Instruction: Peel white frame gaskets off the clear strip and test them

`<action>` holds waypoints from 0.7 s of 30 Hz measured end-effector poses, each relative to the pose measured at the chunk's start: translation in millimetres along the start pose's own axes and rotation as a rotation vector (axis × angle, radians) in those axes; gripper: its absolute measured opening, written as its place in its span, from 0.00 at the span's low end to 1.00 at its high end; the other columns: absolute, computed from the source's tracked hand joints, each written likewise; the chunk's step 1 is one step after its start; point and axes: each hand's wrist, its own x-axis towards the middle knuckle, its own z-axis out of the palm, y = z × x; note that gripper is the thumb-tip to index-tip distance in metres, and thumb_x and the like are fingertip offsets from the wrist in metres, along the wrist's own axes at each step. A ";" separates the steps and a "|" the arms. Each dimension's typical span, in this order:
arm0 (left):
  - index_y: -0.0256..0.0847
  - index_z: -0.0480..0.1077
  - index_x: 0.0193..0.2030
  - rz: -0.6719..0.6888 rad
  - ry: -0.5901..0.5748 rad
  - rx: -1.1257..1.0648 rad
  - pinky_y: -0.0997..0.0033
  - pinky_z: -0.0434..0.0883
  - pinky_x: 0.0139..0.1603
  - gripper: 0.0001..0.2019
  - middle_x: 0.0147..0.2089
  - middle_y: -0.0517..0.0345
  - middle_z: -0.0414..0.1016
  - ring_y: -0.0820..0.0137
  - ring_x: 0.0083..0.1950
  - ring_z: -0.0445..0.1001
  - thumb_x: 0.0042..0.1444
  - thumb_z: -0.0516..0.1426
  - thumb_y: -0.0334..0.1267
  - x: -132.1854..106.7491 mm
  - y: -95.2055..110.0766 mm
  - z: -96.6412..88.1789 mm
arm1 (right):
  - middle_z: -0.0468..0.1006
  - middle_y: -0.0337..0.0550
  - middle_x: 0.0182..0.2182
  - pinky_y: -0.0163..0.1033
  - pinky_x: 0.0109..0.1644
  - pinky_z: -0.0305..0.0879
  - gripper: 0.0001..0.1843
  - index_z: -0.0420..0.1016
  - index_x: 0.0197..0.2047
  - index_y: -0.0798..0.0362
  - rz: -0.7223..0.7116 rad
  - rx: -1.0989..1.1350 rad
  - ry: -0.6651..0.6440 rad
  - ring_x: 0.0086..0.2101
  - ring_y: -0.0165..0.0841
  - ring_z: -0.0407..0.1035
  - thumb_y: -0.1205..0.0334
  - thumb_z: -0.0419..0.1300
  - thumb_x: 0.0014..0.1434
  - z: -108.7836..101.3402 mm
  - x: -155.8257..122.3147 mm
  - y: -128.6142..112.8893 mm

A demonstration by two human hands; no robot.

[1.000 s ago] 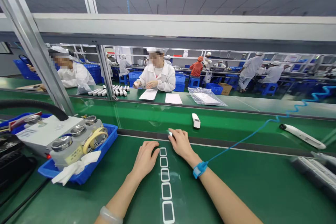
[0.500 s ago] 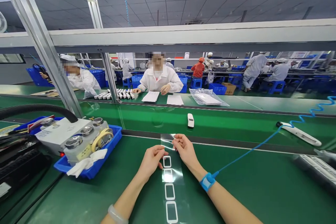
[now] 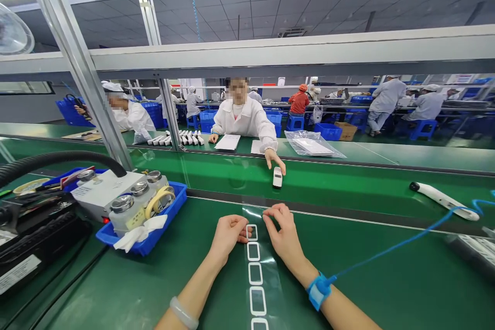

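Observation:
A long strip of clear plastic film (image 3: 273, 273) with several white rounded-rectangle frame stickers (image 3: 255, 273) in a row lies lengthwise before me. My left hand (image 3: 229, 237) pinches the strip's left edge beside the topmost sticker, with some fingertips showing through the film. At the upper right edge of the strip, my right hand (image 3: 284, 232) has thumb and forefinger together on the film; the exact contact is too small to make out. A blue wrist strap (image 3: 319, 291) with a coiled cord is on my right wrist.
Across the green belt, a co-worker's hand (image 3: 275, 160) touches a small white device (image 3: 277, 178). Another white device (image 3: 443, 200) lies to the right. At left stands a blue tray (image 3: 145, 245) with glass jars, tape and tissue. The blue cord (image 3: 386, 249) crosses the right side.
The co-worker's arm has reached across to the small white device. My right fingertips have moved from over the film to its right edge. The view has shifted slightly to the left.

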 end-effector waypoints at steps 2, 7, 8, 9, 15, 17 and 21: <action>0.34 0.71 0.26 0.008 0.026 -0.011 0.75 0.73 0.25 0.11 0.22 0.54 0.76 0.72 0.24 0.74 0.45 0.63 0.42 0.8 -0.1 0.7 | 0.69 0.42 0.30 0.44 0.40 0.56 0.09 0.68 0.33 0.51 -0.104 -0.098 -0.116 0.34 0.38 0.65 0.64 0.49 0.63 -0.6 -3.9 -5.3; 0.34 0.72 0.25 0.030 0.050 -0.020 0.74 0.73 0.26 0.09 0.21 0.56 0.75 0.72 0.24 0.73 0.46 0.62 0.40 2.5 -2.3 2.8 | 0.71 0.41 0.28 0.41 0.35 0.56 0.12 0.66 0.31 0.51 -0.128 -0.151 -0.229 0.29 0.35 0.63 0.63 0.47 0.65 2.0 -5.9 -6.9; 0.34 0.72 0.25 0.035 0.051 -0.021 0.74 0.73 0.26 0.09 0.21 0.56 0.75 0.72 0.23 0.73 0.46 0.62 0.39 2.9 -3.1 3.3 | 0.71 0.41 0.28 0.41 0.34 0.57 0.12 0.65 0.31 0.51 -0.124 -0.150 -0.248 0.28 0.35 0.63 0.63 0.46 0.65 2.3 -5.4 -6.0; 0.34 0.72 0.24 0.040 0.052 -0.022 0.74 0.73 0.26 0.08 0.21 0.56 0.75 0.72 0.23 0.73 0.46 0.61 0.38 3.2 -3.8 3.7 | 0.71 0.41 0.28 0.41 0.33 0.57 0.13 0.65 0.31 0.51 -0.121 -0.148 -0.266 0.27 0.35 0.62 0.63 0.46 0.65 2.6 -5.0 -5.1; 0.35 0.71 0.23 0.057 0.061 -0.025 0.76 0.71 0.26 0.05 0.20 0.58 0.74 0.73 0.23 0.73 0.47 0.59 0.34 4.4 -7.5 4.7 | 0.70 0.41 0.28 0.41 0.33 0.59 0.13 0.65 0.31 0.50 -0.081 -0.148 -0.309 0.27 0.35 0.62 0.61 0.46 0.65 2.1 -5.5 -0.5; 0.36 0.71 0.23 0.062 0.057 -0.023 0.77 0.71 0.26 0.05 0.20 0.59 0.74 0.73 0.24 0.73 0.47 0.59 0.33 4.7 -8.6 4.5 | 0.70 0.41 0.27 0.41 0.32 0.59 0.13 0.66 0.31 0.50 -0.078 -0.151 -0.314 0.27 0.35 0.62 0.60 0.46 0.65 2.4 -5.9 0.2; 0.36 0.71 0.24 0.072 0.059 -0.018 0.76 0.71 0.26 0.05 0.20 0.59 0.74 0.73 0.23 0.72 0.47 0.59 0.34 4.7 -9.1 4.9 | 0.70 0.40 0.25 0.39 0.30 0.60 0.13 0.66 0.29 0.50 -0.089 -0.130 -0.295 0.25 0.35 0.63 0.60 0.47 0.64 3.3 -5.1 -0.3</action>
